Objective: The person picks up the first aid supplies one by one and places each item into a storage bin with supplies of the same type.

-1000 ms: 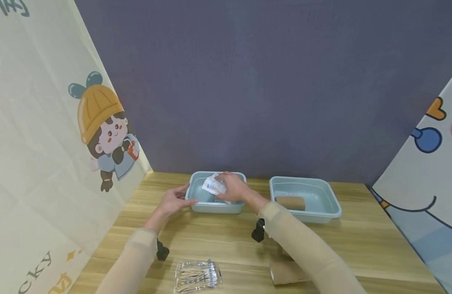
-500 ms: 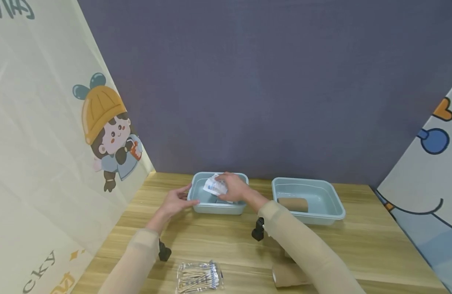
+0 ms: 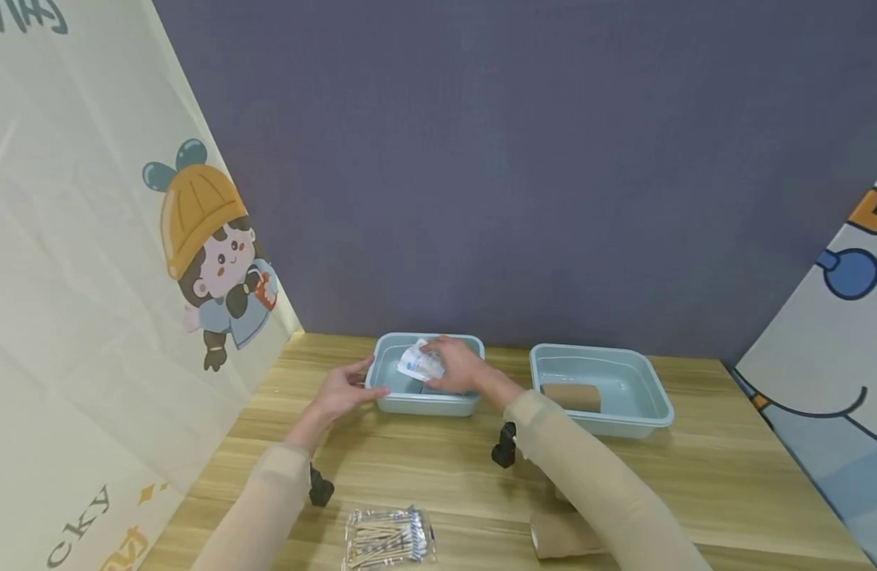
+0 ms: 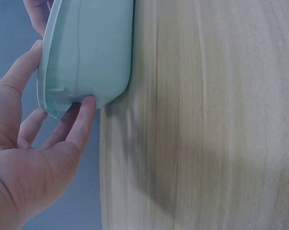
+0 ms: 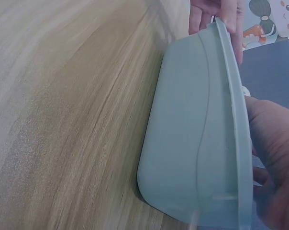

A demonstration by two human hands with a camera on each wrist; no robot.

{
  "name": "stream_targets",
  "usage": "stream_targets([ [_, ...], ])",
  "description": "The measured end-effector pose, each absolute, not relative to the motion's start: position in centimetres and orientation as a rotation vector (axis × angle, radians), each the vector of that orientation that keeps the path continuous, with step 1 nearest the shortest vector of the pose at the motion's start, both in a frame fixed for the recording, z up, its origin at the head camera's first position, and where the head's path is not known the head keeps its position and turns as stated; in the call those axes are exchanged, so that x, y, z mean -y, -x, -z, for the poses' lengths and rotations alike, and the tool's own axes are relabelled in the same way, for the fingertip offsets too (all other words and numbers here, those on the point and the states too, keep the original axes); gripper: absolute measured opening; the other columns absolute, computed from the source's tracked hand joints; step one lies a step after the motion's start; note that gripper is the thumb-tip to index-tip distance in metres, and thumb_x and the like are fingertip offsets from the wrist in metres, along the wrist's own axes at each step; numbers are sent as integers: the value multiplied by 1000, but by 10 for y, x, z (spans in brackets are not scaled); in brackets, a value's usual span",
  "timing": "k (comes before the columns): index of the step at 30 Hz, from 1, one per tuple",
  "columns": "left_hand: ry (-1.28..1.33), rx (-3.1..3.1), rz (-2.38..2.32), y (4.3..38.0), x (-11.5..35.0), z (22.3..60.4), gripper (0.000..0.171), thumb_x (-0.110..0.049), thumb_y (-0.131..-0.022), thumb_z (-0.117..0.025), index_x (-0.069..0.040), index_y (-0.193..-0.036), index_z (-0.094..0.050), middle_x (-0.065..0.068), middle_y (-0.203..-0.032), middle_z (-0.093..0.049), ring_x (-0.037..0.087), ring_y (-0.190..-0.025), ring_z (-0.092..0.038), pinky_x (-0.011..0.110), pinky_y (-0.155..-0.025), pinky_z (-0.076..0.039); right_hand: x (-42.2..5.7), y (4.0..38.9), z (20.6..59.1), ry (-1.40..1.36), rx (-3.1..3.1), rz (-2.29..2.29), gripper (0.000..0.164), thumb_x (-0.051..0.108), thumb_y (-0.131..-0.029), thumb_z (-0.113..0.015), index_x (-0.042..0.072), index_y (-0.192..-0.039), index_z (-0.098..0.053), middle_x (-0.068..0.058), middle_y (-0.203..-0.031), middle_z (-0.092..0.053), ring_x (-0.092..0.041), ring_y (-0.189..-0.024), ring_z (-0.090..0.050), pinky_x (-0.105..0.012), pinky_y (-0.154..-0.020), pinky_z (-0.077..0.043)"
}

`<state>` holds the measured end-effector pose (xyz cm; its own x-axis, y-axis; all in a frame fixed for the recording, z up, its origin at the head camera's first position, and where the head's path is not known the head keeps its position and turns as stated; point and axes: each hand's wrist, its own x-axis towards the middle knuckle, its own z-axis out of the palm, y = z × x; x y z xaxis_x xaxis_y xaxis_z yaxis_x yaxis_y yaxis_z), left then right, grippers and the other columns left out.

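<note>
Bkgd: dark slate-blue fabric wall (image 3: 517,174); white printed cloth (image 3: 60,301) on L w/ a cartoon child in a yellow hat (image 3: 220,258); white cartoon panel (image 3: 824,341) on R. Light wood-grain table (image 3: 410,468) below. Watching remotely (head cam + 2 wrist cams), I log two bare hands, beige sleeves (image 3: 595,476), a black wrist mount (image 3: 320,486) on L arm, similar on R.

L hand (image 3: 341,392): grasping L end of a pale blue-green rectangular plastic tub (image 3: 427,405), thumb on near rim, other fingers round the end wall (L wrist cam shows me fingertips on rim and outer wall). Tub sits upright, close to back wall.

R hand (image 3: 458,365): reaching into same tub, pinching a small white packet w/ blue print (image 3: 419,362) betw. thumb & fingers. Packet tilted, inside rim outline; can't tell if it touches tub floor. R wrist cam: tub wall blocks nearly all of it for me.

Other items: second pale blue-green tub (image 3: 624,392) to R, apart from 1st, holding a brown cardboard tube (image 3: 572,397) along near wall. Table front: clear plastic pack of wooden-stick swabs (image 3: 386,539); another brown cardboard tube (image 3: 563,536), partly hidden by R forearm.
</note>
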<state>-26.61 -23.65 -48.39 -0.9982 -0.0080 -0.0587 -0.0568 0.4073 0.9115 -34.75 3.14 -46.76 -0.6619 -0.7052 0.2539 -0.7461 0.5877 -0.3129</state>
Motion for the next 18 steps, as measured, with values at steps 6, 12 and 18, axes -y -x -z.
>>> stream_targets([
  [6, 54, -2595, -1689, 268, 237, 485, 87, -21, -84, -92, -10, -159, -49, 33, -142, -63, 45, -131, -65, 45, -104, -62, -34, 348, 467, -1247, 2731, -607, 72, 32, -84, -88, 2, -143, -63, -18, -144, -68, -34, -136, -63, -48, -120, -49],
  [12, 53, -2596, -1686, 268, 238, 485, 86, -20, -85, -92, -9, -159, -48, 34, -141, -64, 45, -131, -65, 45, -103, -62, -36, 346, 463, -1241, 2746, -632, 67, 36, -90, -84, 3, -145, -62, -14, -148, -66, -33, -141, -60, -47, -124, -46],
  [18, 56, -2608, -1678, 267, 237, 486, 86, -20, -85, -92, -9, -159, -48, 34, -140, -64, 45, -130, -65, 45, -103, -62, -38, 340, 458, -1237, 2738, -649, 63, 36, -94, -80, 5, -146, -62, -13, -149, -65, -33, -143, -58, -47, -125, -44],
])
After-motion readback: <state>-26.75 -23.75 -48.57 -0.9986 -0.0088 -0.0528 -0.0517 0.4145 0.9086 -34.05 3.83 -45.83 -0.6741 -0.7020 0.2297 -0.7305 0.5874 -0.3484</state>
